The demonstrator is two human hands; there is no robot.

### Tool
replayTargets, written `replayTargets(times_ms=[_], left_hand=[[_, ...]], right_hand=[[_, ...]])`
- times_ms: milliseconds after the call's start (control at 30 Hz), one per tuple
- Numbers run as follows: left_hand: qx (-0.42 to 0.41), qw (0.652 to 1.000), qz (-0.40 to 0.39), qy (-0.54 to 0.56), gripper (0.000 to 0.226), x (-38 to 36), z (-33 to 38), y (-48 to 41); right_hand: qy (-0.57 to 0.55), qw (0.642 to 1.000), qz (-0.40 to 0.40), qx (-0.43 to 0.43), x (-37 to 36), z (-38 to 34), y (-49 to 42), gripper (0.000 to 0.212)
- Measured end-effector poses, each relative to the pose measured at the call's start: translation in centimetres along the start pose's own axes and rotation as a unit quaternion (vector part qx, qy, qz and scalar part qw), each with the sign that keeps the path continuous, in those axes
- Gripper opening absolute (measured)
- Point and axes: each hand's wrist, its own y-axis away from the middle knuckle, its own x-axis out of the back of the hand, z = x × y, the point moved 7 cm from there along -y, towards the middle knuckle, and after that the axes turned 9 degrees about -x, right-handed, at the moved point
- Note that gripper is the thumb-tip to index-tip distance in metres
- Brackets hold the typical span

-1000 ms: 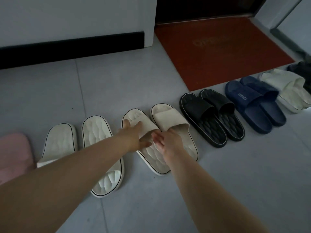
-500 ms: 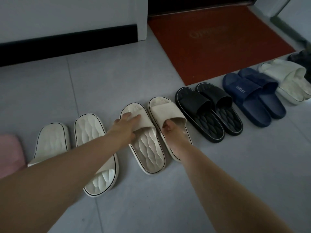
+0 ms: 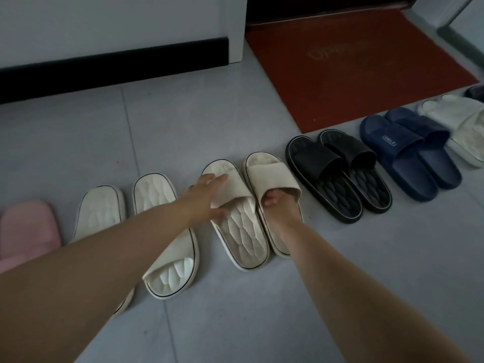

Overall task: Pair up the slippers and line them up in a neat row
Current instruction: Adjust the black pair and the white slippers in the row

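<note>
Cream pair (image 3: pixel 154 197) lies nearest, left of the left grip (image 3: pixel 207 197), which pinches the strap of the left beige slipper (image 3: pixel 241 231). Next, the right grip (image 3: pixel 280 208) curls under the strap of the right beige slipper (image 3: pixel 272 176), just beside its mate. Farther, rightward of that grip: black pair (image 3: pixel 327 158), then navy pair (image 3: pixel 392 142).

Row of slippers (image 3: pixel 241 231) on the floor (image 3: pixel 183 127), doormat (image 3: pixel 353 74) behind its right end
</note>
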Motion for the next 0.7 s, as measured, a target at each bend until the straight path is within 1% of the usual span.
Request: replayTargets(times_ms=[33, 100, 133, 167, 200, 267, 300, 333, 400, 433, 467, 533, 600, 667, 700], left_hand=[[-0.005, 0.999, 0.009, 0.034, 0.084, 0.8, -0.3, 0.1], [0.013, 0.992, 0.065, 0.103, 0.074, 3.3, -1.8, 0.7], [0.032, 0.988, 0.099, 0.115, 0.064, 4.6, -3.1, 1.3], [0.055, 0.986, 0.125, 0.098, 0.053, 5.7, -4.5, 2.0], [0.078, 0.985, 0.137, 0.063, 0.043, 6.6, -6.0, 2.9], [0.119, 0.985, 0.126, 0.007, 0.029, 7.2, -8.5, 4.7], [0.136, 0.984, 0.112, -0.006, 0.026, 7.2, -9.6, 5.6], [0.153, 0.983, 0.098, -0.013, 0.025, 7.1, -10.6, 6.8], [0.163, 0.984, 0.069, -0.021, 0.023, 6.9, -11.8, 8.4], [0.159, 0.986, 0.05, -0.017, 0.022, 6.7, -12.3, 9.3], [0.156, 0.987, 0.027, -0.011, 0.023, 6.4, -12.8, 10.1], [0.162, 0.986, -0.023, -0.016, 0.027, 5.8, -13.6, 11.8], [0.179, 0.982, -0.053, -0.016, 0.03, 5.4, -14.4, 13.4], [0.195, 0.979, -0.053, 0.003, 0.031, 5.3, -14.9, 14.6], [0.204, 0.978, -0.043, 0.016, 0.032, 5.6, -14.9, 15.2]], right_hand=[[-0.028, 0.998, 0.05, -0.012, 0.7, 0.0, 0.4, 0.018], [-0.019, 0.99, 0.137, 0.001, 1.5, -0.5, 2.0, 0.019], [0.003, 0.988, 0.15, 0.037, 1.1, -1.4, 3.0, 0.023], [0.033, 0.986, 0.139, 0.089, 0.1, -2.6, 4.1, 0.026], [0.064, 0.98, 0.113, 0.152, -1.4, -4.1, 5.2, 0.027], [0.133, 0.949, 0.039, 0.283, -5.5, -6.8, 7.4, 0.02], [0.17, 0.929, -0.012, 0.329, -7.9, -7.7, 8.4, 0.018], [0.213, 0.908, -0.071, 0.353, -10.6, -8.2, 9.4, 0.021], [0.312, 0.864, -0.168, 0.357, -15.0, -8.1, 10.8, 0.039], [0.358, 0.842, -0.188, 0.356, -16.9, -8.0, 11.4, 0.05], [0.401, 0.82, -0.192, 0.36, -18.4, -8.0, 12.0, 0.06], [0.463, 0.778, -0.192, 0.378, -21.0, -8.1, 13.3, 0.072], [0.486, 0.755, -0.2, 0.391, -22.8, -8.4, 14.4, 0.074], [0.499, 0.742, -0.218, 0.392, -23.7, -9.0, 14.5, 0.065], [0.5, 0.74, -0.237, 0.382, -24.0, -9.3, 14.4, 0.058]])
